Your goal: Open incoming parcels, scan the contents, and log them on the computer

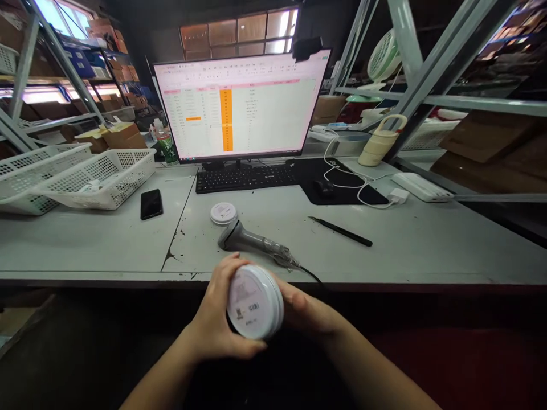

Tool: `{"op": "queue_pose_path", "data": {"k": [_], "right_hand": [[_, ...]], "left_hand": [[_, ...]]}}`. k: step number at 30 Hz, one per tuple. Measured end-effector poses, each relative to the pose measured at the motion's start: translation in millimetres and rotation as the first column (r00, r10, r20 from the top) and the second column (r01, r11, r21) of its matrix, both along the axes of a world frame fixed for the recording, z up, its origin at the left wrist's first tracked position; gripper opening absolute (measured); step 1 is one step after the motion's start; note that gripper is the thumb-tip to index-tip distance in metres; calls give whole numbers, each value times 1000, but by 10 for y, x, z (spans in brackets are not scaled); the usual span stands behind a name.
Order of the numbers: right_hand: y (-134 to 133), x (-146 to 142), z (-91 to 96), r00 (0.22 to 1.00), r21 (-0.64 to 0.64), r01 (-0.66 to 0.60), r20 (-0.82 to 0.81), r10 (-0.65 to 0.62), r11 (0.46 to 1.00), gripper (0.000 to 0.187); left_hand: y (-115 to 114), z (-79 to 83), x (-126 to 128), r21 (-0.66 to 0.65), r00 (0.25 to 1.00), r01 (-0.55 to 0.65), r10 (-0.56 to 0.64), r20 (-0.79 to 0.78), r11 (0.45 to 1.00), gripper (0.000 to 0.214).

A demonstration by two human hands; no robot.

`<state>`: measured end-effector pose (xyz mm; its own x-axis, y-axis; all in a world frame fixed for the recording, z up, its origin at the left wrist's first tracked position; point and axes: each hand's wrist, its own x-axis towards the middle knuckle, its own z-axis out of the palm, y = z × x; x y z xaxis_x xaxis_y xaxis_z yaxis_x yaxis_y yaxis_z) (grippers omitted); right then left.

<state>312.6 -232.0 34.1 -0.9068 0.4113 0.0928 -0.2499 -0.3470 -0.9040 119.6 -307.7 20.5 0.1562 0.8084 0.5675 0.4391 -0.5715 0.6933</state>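
Note:
Just below the desk's front edge, my left hand (216,319) is closed around a round white tub (252,304), fingers over its top and thumb along its lower side. The tub is tilted so that a label with a barcode faces me. My right hand (305,307) is closed against the tub's right and far side; most of its fingers are hidden behind the tub. A grey barcode scanner (256,240), clear wrap around its handle end, lies on the desk just beyond my hands. Behind the scanner head rests a second, flat round white container (223,213) with a printed label.
The desk carries a monitor (239,108) showing a spreadsheet, a keyboard (248,178), a mouse (323,188) on a black mat, a black pen-like tool (341,231) and a phone (151,204). White baskets (102,176) stand left; metal shelf frames rise at both sides.

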Motion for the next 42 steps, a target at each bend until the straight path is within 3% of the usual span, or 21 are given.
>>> {"op": "queue_pose_path", "data": {"k": [4,6,9,13,15,16,17,19,20,21,23,25,27,29,30,31,33,34,35,38,42], "right_hand": [[22,-47,-22,997,112,72,-5,-72,991,113],[-22,-92,-50,995,88,97,-23,-95,991,107],[-96,-155,-34,999,46,16,-53,-14,999,104],[112,-246,251,993,124,-90,88,79,988,91],[457,-349,463,985,275,-22,173,-27,961,81],[680,-426,556,972,410,50,188,-138,911,79],[920,-519,627,940,570,175,145,-308,803,80],[1384,-747,688,848,785,286,59,-527,549,75],[1579,-872,675,825,848,238,81,-559,474,74],[1738,-999,637,819,887,149,137,-557,437,77],[1939,-1233,506,805,904,-60,295,-515,423,91],[2022,-1407,357,776,889,-222,410,-480,401,108],[2045,-1483,268,751,886,-284,443,-490,366,114],[2037,-1449,306,749,890,-214,414,-518,403,107],[2012,-1394,378,762,873,-120,386,-519,473,100],[1962,-1322,478,792,818,-6,355,-496,576,91],[1754,-1150,715,893,559,175,257,-370,811,77],[1591,-1067,822,951,382,166,181,-249,909,74],[1395,-997,905,988,219,113,83,-134,969,74],[742,-900,942,996,-102,-64,-70,57,993,75],[207,-906,634,992,-304,-71,-117,37,950,70]], "left_hand": [[29,-15,16,-22,996,-63,64,58,998,99],[34,-19,15,8,998,-49,48,35,999,102],[14,35,-50,121,1000,-1,4,-30,993,112],[-34,278,-314,268,981,86,-34,-191,959,113],[-3,397,-538,255,977,-7,61,-203,967,109],[40,427,-667,219,968,-120,163,-192,968,106],[101,426,-800,158,939,-261,289,-188,952,101],[264,331,-1052,57,797,-552,547,-256,832,87],[356,246,-1157,9,723,-651,623,-297,759,82],[446,147,-1243,-42,665,-718,668,-335,694,80],[596,-51,-1353,-110,584,-794,700,-411,598,78],[681,-199,-1396,-122,567,-799,671,-477,588,79],[697,-268,-1407,-107,564,-791,650,-509,602,85],[662,-268,-1412,-61,557,-793,681,-476,606,92],[633,-251,-1410,-24,557,-795,713,-427,606,94],[599,-228,-1399,19,557,-799,751,-356,601,94],[531,-177,-1320,90,584,-794,795,-163,602,93],[503,-151,-1241,112,624,-772,780,-55,626,94],[482,-125,-1133,130,672,-738,739,52,662,99],[465,-44,-694,190,829,-535,468,307,823,122],[459,48,-249,191,843,-344,213,494,919,109]]}}
